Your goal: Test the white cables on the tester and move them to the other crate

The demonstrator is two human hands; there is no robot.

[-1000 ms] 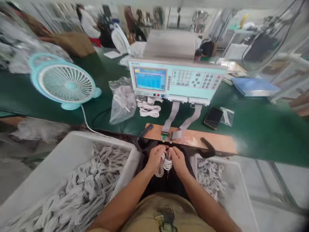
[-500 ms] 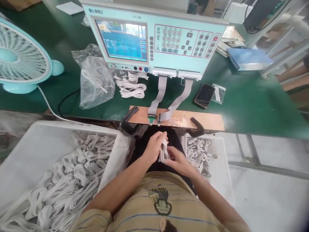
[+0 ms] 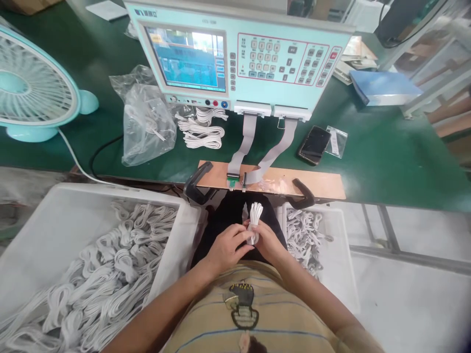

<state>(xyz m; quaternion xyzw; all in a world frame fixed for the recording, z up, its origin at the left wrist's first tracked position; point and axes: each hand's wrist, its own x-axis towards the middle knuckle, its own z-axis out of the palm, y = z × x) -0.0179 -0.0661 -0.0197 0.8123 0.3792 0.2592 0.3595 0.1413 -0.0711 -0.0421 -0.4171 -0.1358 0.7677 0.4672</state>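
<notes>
A looped white cable bundle [image 3: 256,214] is on the near side of the wooden board [image 3: 279,184], its lower part grasped between the left hand [image 3: 228,245] and right hand [image 3: 268,242], fingers closed on it. Near-left of the board, a large bin [image 3: 73,211] holds heaped cables [image 3: 121,267]; near-right sits a smaller bin [image 3: 341,252]. Ribbon cables [image 3: 249,137] link the board to the tester [image 3: 272,93] behind it on the table [image 3: 386,162].

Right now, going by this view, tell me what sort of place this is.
Probably a factory or workshop bench for cables: a screen-and-keypad instrument with ribbon cables running to a clamped board, and bins of white cable bundles below.
</notes>
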